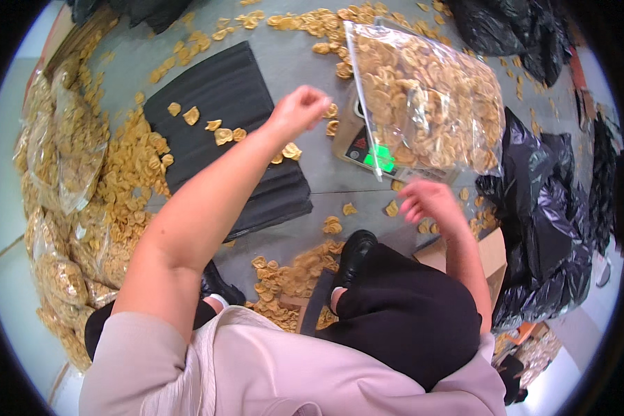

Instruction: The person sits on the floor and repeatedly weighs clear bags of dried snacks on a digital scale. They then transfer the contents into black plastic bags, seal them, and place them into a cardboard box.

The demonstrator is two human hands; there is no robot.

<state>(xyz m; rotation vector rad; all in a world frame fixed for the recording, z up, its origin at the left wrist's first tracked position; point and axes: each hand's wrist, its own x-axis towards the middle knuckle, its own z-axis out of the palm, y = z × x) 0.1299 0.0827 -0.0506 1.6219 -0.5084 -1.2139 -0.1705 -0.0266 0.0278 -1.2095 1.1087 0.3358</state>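
A clear zip bag (431,99) full of curled, yellow-brown dried slices lies on a digital scale (354,151) with a lit green display (380,158). My left hand (301,108) hangs in the air left of the bag, apart from it. Its fingers are curled, and whether anything small is between them is not visible. Just below the scale's near edge is my right hand (429,203), blurred, with fingers apart and nothing in it. The bag hides most of the scale's top. A few loose slices (291,151) lie near my left forearm.
A dark ridged mat (213,99) with several slices lies on the grey floor. Filled clear bags (78,145) are piled at left beside a heap of loose slices (130,171). Black plastic bags (541,218) stand at right. A cardboard box (491,255) is by my right forearm.
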